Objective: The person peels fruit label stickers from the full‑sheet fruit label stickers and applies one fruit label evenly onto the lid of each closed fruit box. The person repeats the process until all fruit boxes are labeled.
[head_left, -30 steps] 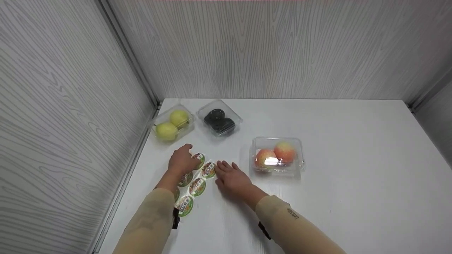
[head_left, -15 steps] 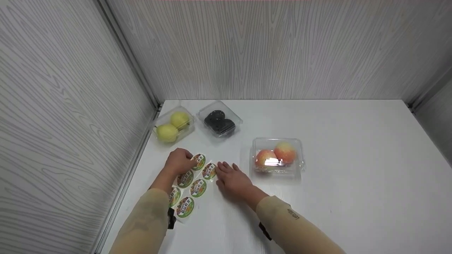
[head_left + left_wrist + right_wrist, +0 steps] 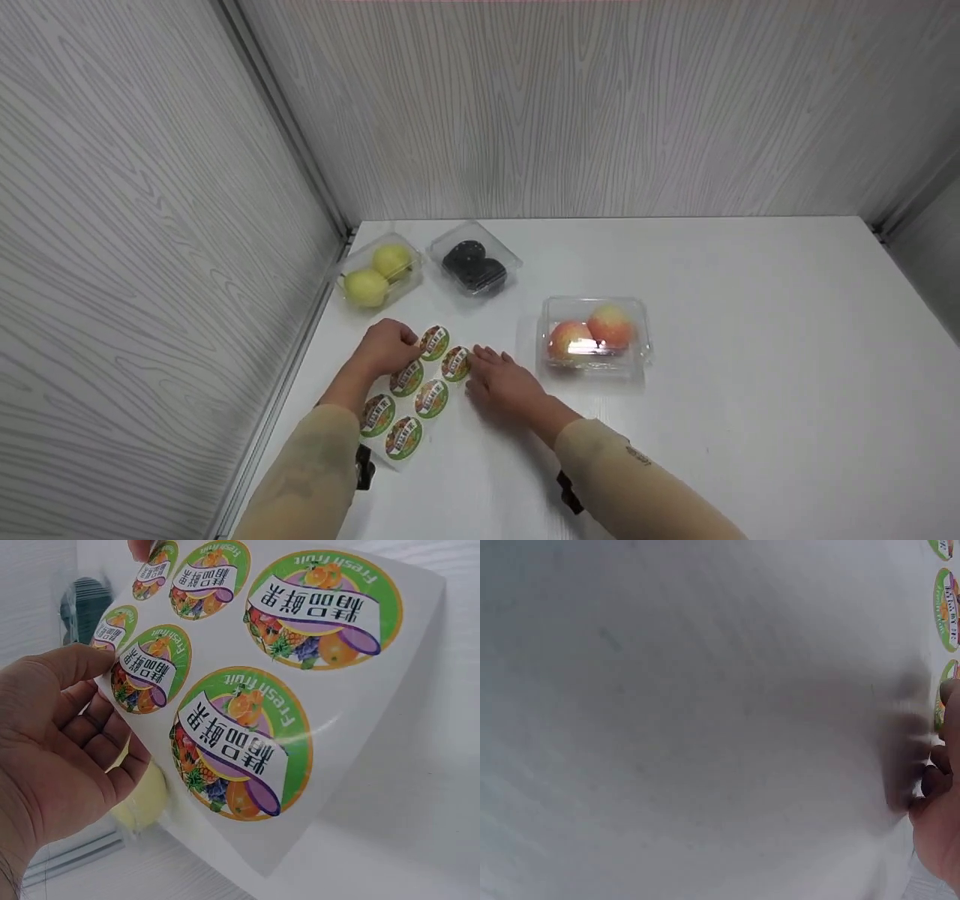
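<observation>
A white sheet of round fruit stickers [image 3: 431, 398] lies slanted at the left of the table in the head view. My left hand [image 3: 386, 346] pinches its left edge between thumb and fingers. In the left wrist view, the sheet [image 3: 330, 712] tilts up from the table, and the thumb of my left hand [image 3: 60, 735] lies on its printed face. My right hand [image 3: 510, 386] is at the sheet's upper right, fairly flat, with its fingertips on the edge by a sticker. The right wrist view catches only part of my right hand [image 3: 939, 810] at its right side.
Behind the sheet stand a clear box with two yellow pears [image 3: 379, 274] and another with dark fruit [image 3: 474, 266]. To the right of my right hand sits a clear box with two red-yellow apples [image 3: 592, 334]. A grey wood-grain wall [image 3: 150, 262] borders the table's left side.
My left hand's outstretched fingers have drawn in and now pinch the sheet's left edge. The view has shifted slightly. My right hand keeps its place at the sheet.
</observation>
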Available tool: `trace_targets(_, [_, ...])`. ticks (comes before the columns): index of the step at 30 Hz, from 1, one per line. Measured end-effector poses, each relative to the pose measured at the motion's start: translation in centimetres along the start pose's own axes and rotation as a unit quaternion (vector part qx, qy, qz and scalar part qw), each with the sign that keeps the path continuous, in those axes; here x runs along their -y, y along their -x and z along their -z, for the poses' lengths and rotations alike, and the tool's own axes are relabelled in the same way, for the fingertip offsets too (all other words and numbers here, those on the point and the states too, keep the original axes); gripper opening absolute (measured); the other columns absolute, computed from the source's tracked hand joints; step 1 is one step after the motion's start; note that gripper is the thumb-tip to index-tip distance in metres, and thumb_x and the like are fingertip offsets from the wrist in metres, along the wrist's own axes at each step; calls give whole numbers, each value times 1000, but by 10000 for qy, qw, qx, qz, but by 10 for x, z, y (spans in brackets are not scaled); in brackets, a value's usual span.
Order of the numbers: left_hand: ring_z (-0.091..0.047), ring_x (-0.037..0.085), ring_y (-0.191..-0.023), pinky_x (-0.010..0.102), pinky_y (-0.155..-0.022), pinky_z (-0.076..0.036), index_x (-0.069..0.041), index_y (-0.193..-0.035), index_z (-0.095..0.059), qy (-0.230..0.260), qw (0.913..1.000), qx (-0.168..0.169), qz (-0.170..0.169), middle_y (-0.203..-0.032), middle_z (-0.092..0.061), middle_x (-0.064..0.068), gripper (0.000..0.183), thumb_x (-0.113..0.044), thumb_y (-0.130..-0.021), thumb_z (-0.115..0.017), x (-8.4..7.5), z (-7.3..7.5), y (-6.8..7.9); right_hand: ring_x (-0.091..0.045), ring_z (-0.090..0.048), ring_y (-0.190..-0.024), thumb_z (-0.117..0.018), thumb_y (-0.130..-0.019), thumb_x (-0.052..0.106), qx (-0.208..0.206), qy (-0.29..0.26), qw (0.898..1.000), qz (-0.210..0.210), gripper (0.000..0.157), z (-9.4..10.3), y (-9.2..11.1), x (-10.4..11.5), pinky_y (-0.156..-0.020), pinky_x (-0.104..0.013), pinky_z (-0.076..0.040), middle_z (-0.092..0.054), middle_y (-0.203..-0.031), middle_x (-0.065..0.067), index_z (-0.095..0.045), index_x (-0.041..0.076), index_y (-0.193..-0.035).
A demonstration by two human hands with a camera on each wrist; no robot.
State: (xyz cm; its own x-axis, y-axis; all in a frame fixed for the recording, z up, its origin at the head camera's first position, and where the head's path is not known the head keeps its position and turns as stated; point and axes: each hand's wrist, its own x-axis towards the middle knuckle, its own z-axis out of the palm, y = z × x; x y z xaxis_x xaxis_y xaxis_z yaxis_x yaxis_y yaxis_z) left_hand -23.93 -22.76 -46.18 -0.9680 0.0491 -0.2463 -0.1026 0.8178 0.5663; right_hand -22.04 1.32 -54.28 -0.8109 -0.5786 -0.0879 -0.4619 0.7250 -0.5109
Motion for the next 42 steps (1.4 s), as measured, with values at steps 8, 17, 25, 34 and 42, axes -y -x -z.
trace_targets(8, [-69,29,-95,48,-89,-56,4,-113,-77,-41,9985,-79,-535,-107,-75,16,25,-13,-99,-66,-33,17,-1,-31,-48,-148,-60,-109,31,-1178,-306,9925,-109,51,43,8,12,-119,-51,-38,-49,-162,-9,-53,14,-157])
trace_targets(17, [-57,17,-75,36,-72,-49,-3,-95,-79,-196,9912,-198,-1296,-80,-66,2,22,-19,-103,-65,-86,24,4,-27,-73,-98,-74,-102,21,-3187,61,9475,248,21,107,26,15,-82,-45,-59,-74,-111,-7,-76,9,-120])
trace_targets(25, [-57,17,-76,35,-73,-50,-8,-100,-80,-360,9812,-390,-1857,-82,-67,0,22,-20,-105,-62,-125,15,12,-27,-65,-90,-83,-95,13,-3818,574,9171,997,18,136,30,4,-78,-43,-55,-68,-99,-8,-77,7,-110])
trace_targets(34, [-55,17,-73,35,-70,-48,-9,-97,-79,-414,9653,-632,-2501,-80,-65,-1,23,-16,-106,-59,-139,8,14,-29,-63,-93,-86,-91,11,-3964,1165,9026,1208,25,146,30,-3,-80,-45,-54,-64,-102,-11,-78,9,-115])
trace_targets(42, [-61,17,-78,38,-75,-53,-8,-99,-79,-302,9649,-594,-2540,-88,-72,1,23,-16,-107,-59,-141,5,12,-30,-63,-92,-89,-89,16,-4017,1392,8904,1623,26,145,28,-8,-76,-47,-53,-62,-101,-11,-79,11,-112])
